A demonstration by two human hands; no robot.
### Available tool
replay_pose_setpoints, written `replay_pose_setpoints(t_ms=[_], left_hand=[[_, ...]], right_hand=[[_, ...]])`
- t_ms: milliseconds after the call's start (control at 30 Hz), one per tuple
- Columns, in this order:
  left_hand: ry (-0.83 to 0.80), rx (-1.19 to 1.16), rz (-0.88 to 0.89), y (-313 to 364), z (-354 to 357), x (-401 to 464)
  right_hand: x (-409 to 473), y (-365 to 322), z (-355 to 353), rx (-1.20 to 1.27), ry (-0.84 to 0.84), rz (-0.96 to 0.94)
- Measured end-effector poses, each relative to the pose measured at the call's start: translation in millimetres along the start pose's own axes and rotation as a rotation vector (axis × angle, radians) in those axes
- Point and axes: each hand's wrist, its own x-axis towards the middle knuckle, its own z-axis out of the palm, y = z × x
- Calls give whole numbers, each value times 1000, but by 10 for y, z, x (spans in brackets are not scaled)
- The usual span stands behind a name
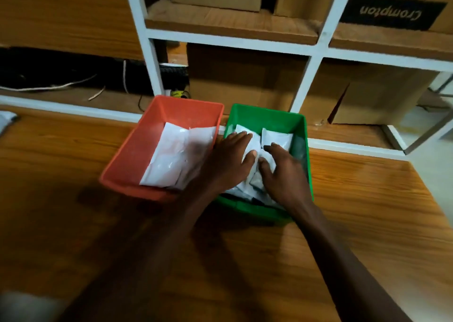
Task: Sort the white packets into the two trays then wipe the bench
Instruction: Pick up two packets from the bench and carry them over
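Hands pressed flat on the white packets (pixel 277 138) in the green tray (pixel 264 116): left hand (pixel 232 160) fingers spread and straight, right hand (pixel 282 172) fingers slightly bent, resting on top, nothing gripped. Packets under both palms largely hidden. Orange tray (pixel 176 106) at 9 o'clock, touching, with larger white packets (pixel 176 155), blurred. Wooden bench (pixel 367 223) beneath. Cardboard boxes (pixel 245 81) at 12 o'clock on white shelving (pixel 304 81).

Dim, warm indoor light, soft shadows under the forearms, motion blur throughout (strongest lower left), wide-angle bending at the edges.
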Motion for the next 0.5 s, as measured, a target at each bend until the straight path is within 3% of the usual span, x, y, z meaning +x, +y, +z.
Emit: replay_pose_setpoints(t_ms=[133,267,500], left_hand=[[232,6,-52,84,-263,-825],[378,129,-83,153,-384,-1590],[440,353,-325,123,-427,-2786]], right_hand=[[-479,-319,-73,155,143,-170],[-918,-467,34,218,142,-369],[-1497,-720,478,302,10,-622]])
